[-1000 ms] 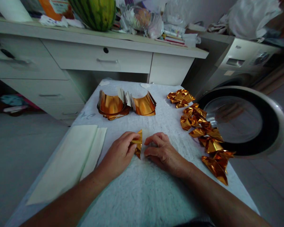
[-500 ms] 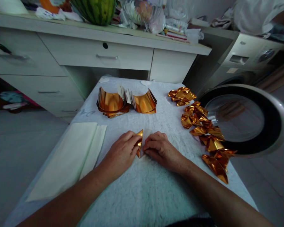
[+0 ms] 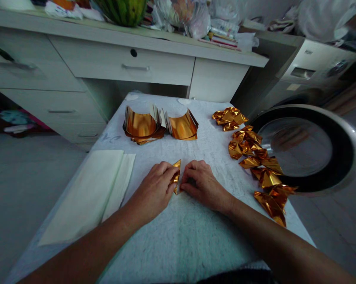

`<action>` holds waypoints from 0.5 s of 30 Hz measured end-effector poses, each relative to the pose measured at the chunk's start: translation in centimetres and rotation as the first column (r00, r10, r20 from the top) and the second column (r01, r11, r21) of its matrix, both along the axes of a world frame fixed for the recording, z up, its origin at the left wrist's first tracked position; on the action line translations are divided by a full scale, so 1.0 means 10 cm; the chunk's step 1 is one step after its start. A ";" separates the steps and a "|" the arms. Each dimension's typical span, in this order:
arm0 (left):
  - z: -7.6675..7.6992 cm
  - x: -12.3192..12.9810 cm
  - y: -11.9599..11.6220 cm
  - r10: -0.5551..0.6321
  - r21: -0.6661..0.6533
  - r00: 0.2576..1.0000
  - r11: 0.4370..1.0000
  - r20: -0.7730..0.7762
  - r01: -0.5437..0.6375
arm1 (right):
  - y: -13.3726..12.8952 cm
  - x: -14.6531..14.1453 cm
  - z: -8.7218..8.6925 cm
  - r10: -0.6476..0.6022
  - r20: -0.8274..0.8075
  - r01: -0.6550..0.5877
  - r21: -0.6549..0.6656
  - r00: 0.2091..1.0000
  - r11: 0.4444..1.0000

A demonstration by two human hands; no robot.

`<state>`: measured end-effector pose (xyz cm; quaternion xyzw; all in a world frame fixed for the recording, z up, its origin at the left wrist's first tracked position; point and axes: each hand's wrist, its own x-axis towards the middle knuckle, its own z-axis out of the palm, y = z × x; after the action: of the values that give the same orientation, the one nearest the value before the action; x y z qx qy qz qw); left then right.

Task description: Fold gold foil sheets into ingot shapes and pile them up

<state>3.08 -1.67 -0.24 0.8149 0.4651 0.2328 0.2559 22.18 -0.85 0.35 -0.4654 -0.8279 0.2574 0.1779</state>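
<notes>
Between my hands, over the cloth-covered table [image 3: 178, 236], is a small piece of folded gold foil paper [image 3: 176, 179] with a pointed upper tip. My left hand [image 3: 156, 187] grips its left side, the fingers covering much of it. My right hand [image 3: 203, 185] is closed in a pinch at the paper's lower right edge; its fingertips partly hide what they hold. Beyond the hands stand two curved stacks of gold foil sheets, a left stack [image 3: 141, 124] and a right stack [image 3: 182, 127]. Folded gold foil pieces [image 3: 268, 177] lie in a row along the right side.
Pale folded paper sheets [image 3: 83, 197] lie at the table's left. An open washing machine door [image 3: 348, 157] reaches close to the table's right edge. Behind stands a white drawer cabinet [image 3: 113, 65] with a watermelon [image 3: 123, 12], plastic bags and books on top.
The pale flap visible between the paper and my right hand is now mostly out of sight. Both hands stay at the foil paper with little movement. The view has shifted slightly.
</notes>
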 end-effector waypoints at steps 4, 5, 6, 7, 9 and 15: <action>0.00 0.00 -0.02 0.015 0.021 1.000 1.000 -0.019 -0.014 | 0.06 -0.04 0.07 -0.009 0.075 0.014 -0.067 0.997 0.998; 0.00 0.01 -0.02 0.021 0.018 0.999 1.000 -0.029 -0.020 | 0.07 -0.05 0.09 -0.009 0.092 0.017 -0.083 0.996 0.996; 0.01 0.01 -0.02 0.025 0.013 0.999 1.000 -0.043 -0.024 | 0.07 -0.07 0.10 -0.009 0.104 0.019 -0.094 0.995 0.995; 0.01 0.02 -0.03 0.025 0.008 0.998 1.000 -0.061 -0.025 | 0.07 -0.08 0.11 -0.013 0.111 0.024 -0.099 0.994 0.995; 0.03 0.02 -0.04 0.016 0.000 0.994 1.000 -0.109 -0.017 | 0.06 -0.09 0.10 -0.029 0.113 0.039 -0.089 0.993 0.995; 0.05 0.03 -0.05 -0.004 0.001 0.972 1.000 -0.234 0.004 | 0.00 -0.09 0.04 -0.050 0.090 0.052 -0.023 0.995 0.998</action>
<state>3.40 -2.20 0.27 0.8378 0.4901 0.1350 0.1991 21.24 -0.82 0.76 -0.4999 -0.8195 0.2421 0.1414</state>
